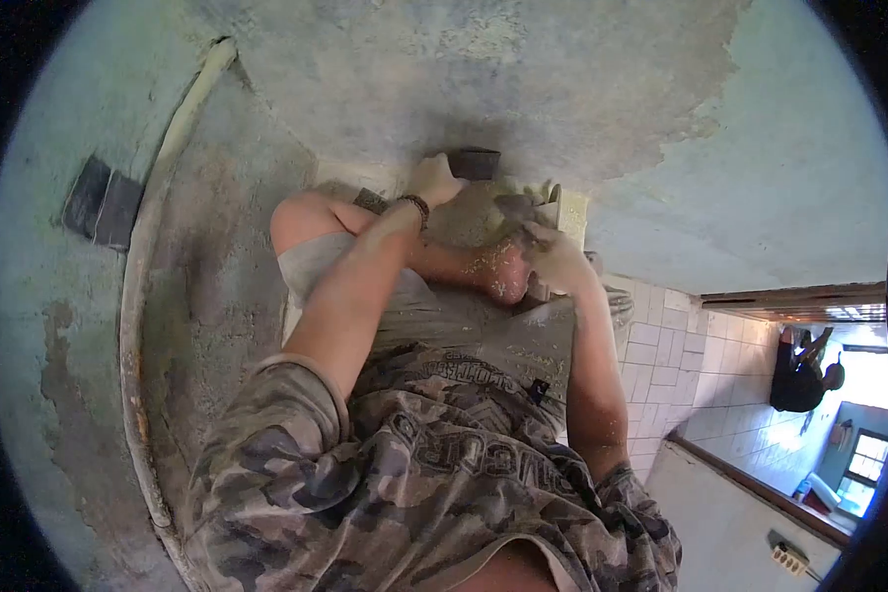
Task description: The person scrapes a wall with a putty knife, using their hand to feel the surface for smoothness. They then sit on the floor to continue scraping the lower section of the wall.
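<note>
My left hand (pixel 434 180), with a dark band at the wrist, is closed beside a dark rectangular piece (pixel 478 164) low on the wall. What its fingers hold, if anything, is hidden. My right hand (pixel 555 261) is bent with its fingers together, just right of my bare foot (pixel 503 273), which is speckled with pale bits. Right above that hand is a grey, mortar-smeared thing (pixel 519 207), too unclear to name. A pale block or ledge (pixel 572 217) stands to its right.
A pale pipe (pixel 136 296) runs down the left wall, by a dark double box (pixel 105 203). White tiles (pixel 661 340) cover the floor on the right. Beyond a doorway, a person in dark clothes (pixel 802 380) is on the tiled floor. A socket strip (pixel 787 558) is at lower right.
</note>
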`<state>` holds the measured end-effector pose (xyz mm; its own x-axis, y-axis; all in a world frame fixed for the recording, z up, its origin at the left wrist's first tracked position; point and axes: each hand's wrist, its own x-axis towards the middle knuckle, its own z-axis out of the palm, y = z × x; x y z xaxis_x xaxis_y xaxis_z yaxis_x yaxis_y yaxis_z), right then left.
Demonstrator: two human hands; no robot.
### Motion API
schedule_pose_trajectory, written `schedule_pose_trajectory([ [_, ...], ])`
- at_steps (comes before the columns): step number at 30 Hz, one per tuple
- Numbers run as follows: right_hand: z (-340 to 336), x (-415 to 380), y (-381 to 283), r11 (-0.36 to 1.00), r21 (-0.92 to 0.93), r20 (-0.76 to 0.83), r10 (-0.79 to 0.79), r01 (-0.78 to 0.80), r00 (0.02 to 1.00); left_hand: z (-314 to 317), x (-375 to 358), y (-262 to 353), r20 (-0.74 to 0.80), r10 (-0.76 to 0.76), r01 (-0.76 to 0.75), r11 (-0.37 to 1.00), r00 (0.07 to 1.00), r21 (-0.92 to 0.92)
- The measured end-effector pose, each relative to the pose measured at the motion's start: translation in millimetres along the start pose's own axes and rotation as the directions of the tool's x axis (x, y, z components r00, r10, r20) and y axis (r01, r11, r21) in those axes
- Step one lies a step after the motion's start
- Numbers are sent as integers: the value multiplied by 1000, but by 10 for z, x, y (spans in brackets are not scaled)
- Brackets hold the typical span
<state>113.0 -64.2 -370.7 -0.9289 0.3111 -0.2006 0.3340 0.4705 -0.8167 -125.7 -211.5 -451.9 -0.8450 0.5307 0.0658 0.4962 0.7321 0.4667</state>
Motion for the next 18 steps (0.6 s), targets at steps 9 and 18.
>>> schedule_pose_trajectory([
  [9, 457, 465, 34, 849, -500, 195, -79, 169, 977, -196, 2, 473, -119, 121, -157, 916, 985, -370],
  [18, -308, 107, -1244, 885, -104, -509, -439, 454, 740, -1307, -497, 1215, -239, 29, -171, 781, 971, -601],
])
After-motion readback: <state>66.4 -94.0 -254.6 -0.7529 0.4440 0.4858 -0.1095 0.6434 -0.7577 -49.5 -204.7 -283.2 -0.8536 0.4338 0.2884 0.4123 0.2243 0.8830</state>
